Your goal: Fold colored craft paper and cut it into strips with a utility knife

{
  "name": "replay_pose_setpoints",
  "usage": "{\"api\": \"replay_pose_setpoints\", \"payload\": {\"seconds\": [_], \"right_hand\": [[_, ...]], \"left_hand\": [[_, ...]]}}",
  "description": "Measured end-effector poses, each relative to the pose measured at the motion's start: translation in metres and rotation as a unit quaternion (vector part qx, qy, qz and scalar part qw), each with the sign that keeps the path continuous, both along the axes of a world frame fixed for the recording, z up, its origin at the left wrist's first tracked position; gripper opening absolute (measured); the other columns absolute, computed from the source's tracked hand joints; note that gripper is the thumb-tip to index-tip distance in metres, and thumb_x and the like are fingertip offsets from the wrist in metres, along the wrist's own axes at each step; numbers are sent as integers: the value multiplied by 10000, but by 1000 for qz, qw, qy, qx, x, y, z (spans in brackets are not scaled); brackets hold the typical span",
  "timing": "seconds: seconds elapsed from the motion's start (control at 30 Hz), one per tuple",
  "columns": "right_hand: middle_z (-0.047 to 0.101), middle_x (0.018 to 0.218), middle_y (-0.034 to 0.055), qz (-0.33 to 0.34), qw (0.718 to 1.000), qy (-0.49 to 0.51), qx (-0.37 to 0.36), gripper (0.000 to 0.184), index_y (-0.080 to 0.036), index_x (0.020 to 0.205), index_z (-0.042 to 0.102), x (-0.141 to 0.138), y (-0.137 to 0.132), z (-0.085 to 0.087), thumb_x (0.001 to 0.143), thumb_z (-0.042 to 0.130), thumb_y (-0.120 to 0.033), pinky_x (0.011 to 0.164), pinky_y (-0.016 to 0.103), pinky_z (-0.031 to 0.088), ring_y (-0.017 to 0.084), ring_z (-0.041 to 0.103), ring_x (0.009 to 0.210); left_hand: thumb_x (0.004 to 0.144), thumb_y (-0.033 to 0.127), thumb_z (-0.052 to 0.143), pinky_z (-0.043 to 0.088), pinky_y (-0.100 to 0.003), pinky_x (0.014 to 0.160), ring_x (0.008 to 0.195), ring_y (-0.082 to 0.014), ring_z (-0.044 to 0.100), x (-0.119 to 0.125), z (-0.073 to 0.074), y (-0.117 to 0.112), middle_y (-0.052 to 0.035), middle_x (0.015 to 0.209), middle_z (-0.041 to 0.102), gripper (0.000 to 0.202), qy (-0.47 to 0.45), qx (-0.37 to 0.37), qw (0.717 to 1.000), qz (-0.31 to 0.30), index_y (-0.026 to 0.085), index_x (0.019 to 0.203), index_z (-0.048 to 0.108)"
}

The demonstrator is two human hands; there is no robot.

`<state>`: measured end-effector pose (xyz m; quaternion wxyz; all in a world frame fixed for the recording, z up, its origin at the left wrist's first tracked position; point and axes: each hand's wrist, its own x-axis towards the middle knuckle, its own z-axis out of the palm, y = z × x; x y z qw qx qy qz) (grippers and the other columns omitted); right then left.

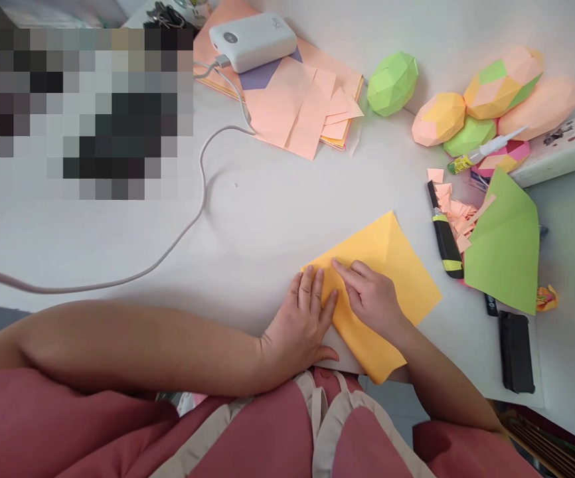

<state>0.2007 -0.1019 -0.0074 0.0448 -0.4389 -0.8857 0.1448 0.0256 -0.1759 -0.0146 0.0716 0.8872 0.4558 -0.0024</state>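
A sheet of yellow-orange paper [407, 282] lies at the front of the white desk, with a curled fold along its lower left side. My left hand [305, 312] rests flat on the paper's left corner, fingers spread and the thumb toward the desk edge. Beside it, my right hand [372, 295] presses on the paper with its index finger stretched out and the other fingers curled in. I see nothing held in it. The rounded lower part of the sheet [374, 372] reaches over the desk's front edge.
A black and yellow utility knife [445, 236], pink paper scraps [457, 216], green paper [509, 245] and a black case [516, 352] lie at right. Faceted paper shapes [392, 83] and a glue tube [484, 151] are behind. A power bank [252, 41] sits on stacked paper; its cable [188, 229] crosses the left.
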Motion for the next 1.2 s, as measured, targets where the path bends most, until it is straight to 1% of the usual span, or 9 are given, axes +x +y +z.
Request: {"api": "replay_pose_setpoints", "payload": {"seconds": [0.13,0.27,0.5,0.63,0.73,0.87,1.07,1.2], "right_hand": [[557,773,5,1,1000,13,-3,461,-200,1301,587,-1,0,2,910,363,-107,520,201,349,97,504,625],[552,776,1,3,1000,8,-2,471,-214,1309,581,-1,1,3,905,365,-102,521,201,349,95,489,613],[535,766,-1,13,1000,-10,2,491,-225,1334,559,0,2,2,903,361,-96,511,206,336,93,470,596],[535,750,2,17,1000,-15,4,479,-196,1324,567,0,2,2,908,348,-100,503,208,323,93,474,594],[524,734,-2,22,1000,-13,11,475,-174,1323,568,-1,3,3,909,348,-96,496,209,317,90,464,581],[506,716,-8,28,999,-19,17,479,-181,1318,572,-2,3,3,901,355,-88,477,206,299,87,449,569],[481,690,-17,32,998,-23,39,480,-170,1308,580,-3,2,3,892,361,-71,452,209,276,80,403,525],[467,680,-23,39,998,-19,51,489,-155,1297,586,-4,1,4,876,362,-45,444,205,270,76,391,517]], "left_hand": [[767,812,426,324,-616,1052,1337,-486,357,0,1,-2,-312,1449,363,986,10,1,1000,4,88,1436,424],[755,821,428,324,-631,1048,1333,-494,357,0,2,-3,-315,1452,354,1001,16,-2,1000,7,91,1440,417],[747,827,421,375,-625,1014,1285,-478,440,-1,3,-5,-321,1411,409,1016,24,2,1000,11,81,1439,417],[740,835,416,405,-625,981,1250,-486,477,-1,2,-6,-316,1393,435,1018,21,15,1000,12,87,1430,434],[740,830,431,424,-613,966,1229,-482,500,-1,2,-8,-318,1372,459,1019,24,34,999,12,75,1424,441],[752,816,439,438,-595,953,1212,-473,522,-1,3,-9,-327,1353,474,1017,33,43,998,8,51,1422,435],[729,839,439,473,-557,912,1151,-455,580,-1,2,-8,-315,1295,541,1022,41,94,995,9,50,1376,501],[720,846,435,445,-543,952,1156,-420,588,-1,4,-8,-297,1273,573,1028,45,94,995,2,49,1364,514]]}}
